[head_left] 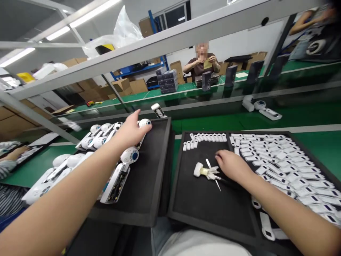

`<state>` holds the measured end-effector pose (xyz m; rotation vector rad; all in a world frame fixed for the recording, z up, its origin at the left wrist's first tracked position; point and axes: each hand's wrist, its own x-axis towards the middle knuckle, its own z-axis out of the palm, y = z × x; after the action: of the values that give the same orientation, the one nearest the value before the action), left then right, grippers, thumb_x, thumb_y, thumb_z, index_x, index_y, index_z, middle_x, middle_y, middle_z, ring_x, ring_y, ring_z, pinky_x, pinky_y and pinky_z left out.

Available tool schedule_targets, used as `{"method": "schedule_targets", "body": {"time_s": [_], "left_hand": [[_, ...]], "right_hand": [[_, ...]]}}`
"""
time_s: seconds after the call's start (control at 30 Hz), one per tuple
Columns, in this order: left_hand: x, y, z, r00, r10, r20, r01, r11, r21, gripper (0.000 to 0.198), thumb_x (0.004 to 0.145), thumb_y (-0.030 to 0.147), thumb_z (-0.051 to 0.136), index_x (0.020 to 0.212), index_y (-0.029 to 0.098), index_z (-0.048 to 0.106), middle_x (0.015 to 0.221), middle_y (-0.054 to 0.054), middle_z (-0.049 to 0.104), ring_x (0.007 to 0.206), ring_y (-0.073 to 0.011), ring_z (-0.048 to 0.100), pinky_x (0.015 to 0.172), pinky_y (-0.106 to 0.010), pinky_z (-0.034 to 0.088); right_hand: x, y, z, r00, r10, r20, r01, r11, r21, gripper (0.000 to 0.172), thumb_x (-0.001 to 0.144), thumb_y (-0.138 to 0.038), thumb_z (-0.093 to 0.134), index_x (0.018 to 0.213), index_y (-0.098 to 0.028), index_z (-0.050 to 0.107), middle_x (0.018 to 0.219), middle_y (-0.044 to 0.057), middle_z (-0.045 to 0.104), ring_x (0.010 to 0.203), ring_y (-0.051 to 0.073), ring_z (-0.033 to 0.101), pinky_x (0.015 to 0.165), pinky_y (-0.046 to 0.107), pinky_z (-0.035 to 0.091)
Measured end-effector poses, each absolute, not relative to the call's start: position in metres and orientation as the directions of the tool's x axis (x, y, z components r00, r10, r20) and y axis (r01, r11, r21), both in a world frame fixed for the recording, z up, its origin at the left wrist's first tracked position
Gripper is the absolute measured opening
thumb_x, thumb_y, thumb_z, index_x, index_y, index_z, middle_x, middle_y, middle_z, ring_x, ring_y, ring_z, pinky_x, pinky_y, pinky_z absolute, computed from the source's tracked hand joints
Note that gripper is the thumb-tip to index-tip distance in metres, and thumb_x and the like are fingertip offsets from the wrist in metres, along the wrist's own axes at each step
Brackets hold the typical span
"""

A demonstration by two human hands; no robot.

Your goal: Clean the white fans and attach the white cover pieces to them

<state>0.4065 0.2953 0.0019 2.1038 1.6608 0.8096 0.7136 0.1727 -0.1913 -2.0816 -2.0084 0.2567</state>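
Ball (pixel 144 122) at far edge of left tray (pixel 162 160), between thumb and finger of left hand (pixel 130 131), spread perhaps for its curve; cannot tell if gripped. Over right tray (pixel 202 206), curled right hand (pixel 233 165), hold hidden; alongside, covers (pixel 290 165), presumably kept handy.

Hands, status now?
Left hand: thumb and finger spread by a white dome; grip can't be told.
Right hand: curled over the black tray; hold can't be told.
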Motion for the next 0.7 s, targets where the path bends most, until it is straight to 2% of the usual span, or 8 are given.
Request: {"method": "schedule_targets", "body": {"time_s": [0.07, 0.1, 0.17, 0.27, 0.4, 0.5, 0.6, 0.7], "left_hand": [[0.376, 0.27, -0.002, 0.268, 0.921, 0.284, 0.948, -0.305, 0.094, 0.081, 0.075, 0.047, 0.062, 0.143, 0.008, 0.042, 0.153, -0.024, 0.038, 0.146, -0.0446, 0.023, 0.118, -0.059, 0.017], [0.361, 0.255, -0.008, 0.254, 0.923, 0.29, 0.967, -0.245, -0.067, 0.078, 0.079, 0.049, 0.056, 0.143, 0.005, 0.042, 0.152, -0.026, 0.038, 0.145, -0.0479, 0.022, 0.115, -0.063, 0.019], [0.333, 0.228, -0.025, 0.226, 0.942, 0.248, 0.953, -0.161, -0.257, 0.07, 0.086, 0.051, 0.046, 0.139, 0.005, 0.046, 0.15, -0.027, 0.04, 0.143, -0.0527, 0.025, 0.107, -0.071, 0.027], [0.303, 0.197, -0.054, 0.152, 0.968, 0.199, 0.934, -0.074, -0.35, 0.066, 0.086, 0.053, 0.045, 0.132, 0.007, 0.054, 0.145, -0.029, 0.047, 0.139, -0.0556, 0.031, 0.1, -0.075, 0.032], [0.289, 0.173, -0.08, 0.199, 0.947, 0.252, 0.936, -0.107, -0.336, 0.055, 0.086, 0.038, 0.045, 0.129, 0.008, 0.059, 0.15, -0.027, 0.042, 0.145, -0.049, 0.024, 0.111, -0.069, 0.025], [0.289, 0.163, -0.085, 0.29, 0.914, 0.286, 0.939, -0.214, -0.269, 0.05, 0.083, 0.034, 0.048, 0.125, 0.01, 0.06, 0.143, -0.023, 0.051, 0.144, -0.0456, 0.028, 0.115, -0.064, 0.023], [0.301, 0.158, -0.076, 0.245, 0.936, 0.253, 0.968, -0.248, -0.017, 0.05, 0.083, 0.036, 0.051, 0.129, 0.016, 0.056, 0.126, -0.017, 0.065, 0.128, -0.0417, 0.052, 0.107, -0.056, 0.04], [0.334, 0.157, -0.06, 0.023, 0.984, 0.174, 0.898, -0.097, 0.43, 0.053, 0.082, 0.039, 0.058, 0.133, 0.025, 0.051, 0.12, -0.012, 0.067, 0.104, -0.0347, 0.065, 0.086, -0.045, 0.053]], "right_hand": [[0.714, 0.205, -0.194, -0.027, 0.997, 0.07, 0.956, 0.046, -0.289, 0.035, 0.097, -0.012, 0.04, 0.124, -0.01, 0.062, 0.125, 0.017, 0.064, 0.115, 0.025, 0.059, 0.096, 0.036, 0.044], [0.714, 0.222, -0.196, -0.077, 0.994, 0.083, 0.953, 0.097, -0.286, 0.037, 0.096, -0.011, 0.043, 0.129, -0.011, 0.059, 0.133, 0.015, 0.06, 0.121, 0.024, 0.055, 0.102, 0.037, 0.041], [0.709, 0.251, -0.2, -0.178, 0.98, 0.095, 0.941, 0.197, -0.275, 0.036, 0.097, -0.016, 0.051, 0.133, -0.016, 0.056, 0.141, 0.012, 0.054, 0.126, 0.024, 0.051, 0.107, 0.042, 0.04], [0.7, 0.281, -0.204, -0.283, 0.956, 0.079, 0.923, 0.294, -0.247, 0.035, 0.096, -0.032, 0.06, 0.128, -0.018, 0.058, 0.136, 0.01, 0.056, 0.121, 0.026, 0.055, 0.103, 0.05, 0.044], [0.698, 0.292, -0.204, -0.347, 0.937, 0.034, 0.913, 0.345, -0.218, 0.028, 0.094, -0.035, 0.063, 0.114, -0.015, 0.064, 0.121, 0.01, 0.063, 0.115, 0.025, 0.058, 0.101, 0.05, 0.046], [0.708, 0.283, -0.203, -0.361, 0.932, 0.012, 0.906, 0.354, -0.234, 0.019, 0.092, -0.031, 0.065, 0.102, -0.015, 0.067, 0.115, 0.008, 0.065, 0.113, 0.024, 0.058, 0.1, 0.048, 0.045], [0.717, 0.261, -0.196, -0.342, 0.939, 0.03, 0.894, 0.335, -0.298, 0.01, 0.086, -0.017, 0.066, 0.095, -0.014, 0.07, 0.111, 0.01, 0.066, 0.111, 0.025, 0.059, 0.097, 0.041, 0.046], [0.709, 0.226, -0.178, -0.296, 0.95, 0.101, 0.86, 0.311, -0.404, 0.023, 0.089, -0.013, 0.054, 0.105, -0.016, 0.071, 0.108, 0.011, 0.068, 0.103, 0.022, 0.064, 0.091, 0.033, 0.049]]}}
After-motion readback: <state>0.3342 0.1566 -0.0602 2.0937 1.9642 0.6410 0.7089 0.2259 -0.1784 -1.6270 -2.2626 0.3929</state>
